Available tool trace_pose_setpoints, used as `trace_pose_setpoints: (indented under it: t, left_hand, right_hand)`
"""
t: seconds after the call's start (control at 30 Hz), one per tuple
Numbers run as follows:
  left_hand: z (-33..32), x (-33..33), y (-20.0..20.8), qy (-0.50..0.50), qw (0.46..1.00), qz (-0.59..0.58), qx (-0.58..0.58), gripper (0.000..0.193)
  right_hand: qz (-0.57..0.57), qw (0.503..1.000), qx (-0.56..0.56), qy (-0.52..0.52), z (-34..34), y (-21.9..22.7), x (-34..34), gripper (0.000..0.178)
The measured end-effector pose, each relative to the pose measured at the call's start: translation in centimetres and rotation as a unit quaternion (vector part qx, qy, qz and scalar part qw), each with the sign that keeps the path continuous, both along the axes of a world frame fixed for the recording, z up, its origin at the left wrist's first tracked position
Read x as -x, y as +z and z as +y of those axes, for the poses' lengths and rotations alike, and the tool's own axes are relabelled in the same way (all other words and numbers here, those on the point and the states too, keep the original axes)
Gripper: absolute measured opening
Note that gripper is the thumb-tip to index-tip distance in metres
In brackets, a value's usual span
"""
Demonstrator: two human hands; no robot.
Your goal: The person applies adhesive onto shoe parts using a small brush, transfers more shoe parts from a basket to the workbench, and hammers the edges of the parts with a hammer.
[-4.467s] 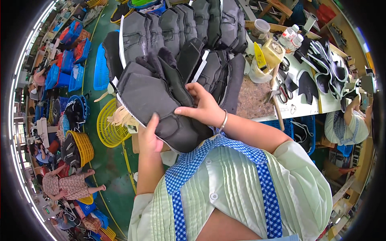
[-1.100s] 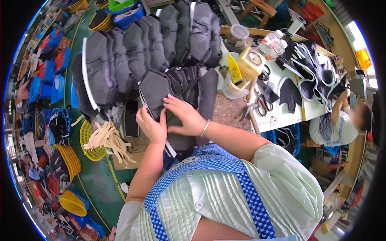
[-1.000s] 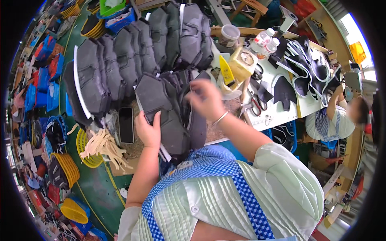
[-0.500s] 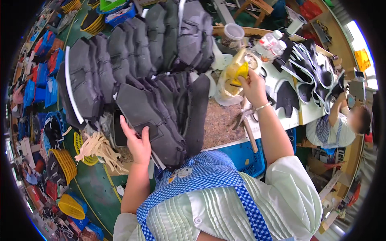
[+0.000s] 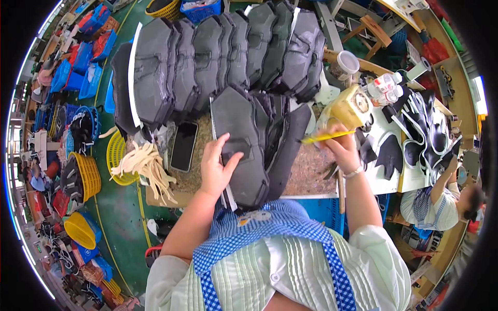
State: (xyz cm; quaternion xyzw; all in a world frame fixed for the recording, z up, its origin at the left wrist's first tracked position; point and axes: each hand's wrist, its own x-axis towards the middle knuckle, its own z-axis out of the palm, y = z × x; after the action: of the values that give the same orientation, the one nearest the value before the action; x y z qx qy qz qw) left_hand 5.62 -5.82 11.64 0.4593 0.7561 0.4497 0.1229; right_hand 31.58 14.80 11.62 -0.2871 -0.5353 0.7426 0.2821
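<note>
My left hand [image 5: 218, 168] lies with thumb and fingers spread on the left edge of a dark grey padded panel [image 5: 244, 176], the top one of a fanned stack. My right hand [image 5: 342, 147] is closed on a flat yellow tool [image 5: 328, 137] with a dark tip pointing left, close to the stack's right edge. Just beyond that hand stands a yellowish tub [image 5: 348, 109] wrapped in clear plastic; its contents are hard to make out. A long row of similar grey panels [image 5: 207, 57] stands behind the stack.
A black phone [image 5: 184, 146] and beige strips [image 5: 145, 168] lie left of the stack. Clear bottles [image 5: 384, 85] and a lidded jar [image 5: 345, 66] stand at the back right. Farther right, another person [image 5: 433, 205] works beside black cut pieces [image 5: 389, 155]. Blue crate [image 5: 324, 215] below the table.
My right hand has drawn the yellow tool out of the tub and toward the stack. My left hand has come to rest on the panel. The whole view has shifted.
</note>
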Motion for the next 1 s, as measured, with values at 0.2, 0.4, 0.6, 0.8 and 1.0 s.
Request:
trace_pose_setpoints:
  t: [0.2, 0.4, 0.6, 0.8, 1.0]
  left_hand:
    - [0.4, 0.1, -1.5, 0.017, 0.999, 0.042, -0.026, 0.052]
    - [0.2, 0.0, -1.4, 0.034, 0.997, 0.065, -0.011, 0.053]
    - [0.1, -0.4, -2.1, 0.038, 0.998, 0.040, -0.041, 0.051]
    - [-0.3, 0.0, -2.6, 0.031, 0.997, 0.036, -0.067, 0.051]
    - [0.0, -0.2, -2.8, 0.037, 0.998, -0.029, -0.031, 0.046]
  right_hand:
    - [-0.003, 0.972, -0.232, 0.021, -1.6, 0.7, 13.4, 0.023]
    - [-0.105, 0.957, -0.260, 0.078, -0.4, 3.6, 14.4, 0.021]
    - [-0.128, 0.953, -0.275, -0.017, -0.8, 0.1, 15.6, 0.024]
    - [-0.196, 0.949, -0.212, 0.125, -8.6, -1.1, 7.1, 0.028]
    - [-0.060, 0.982, -0.089, -0.155, -5.7, -0.7, 12.3, 0.030]
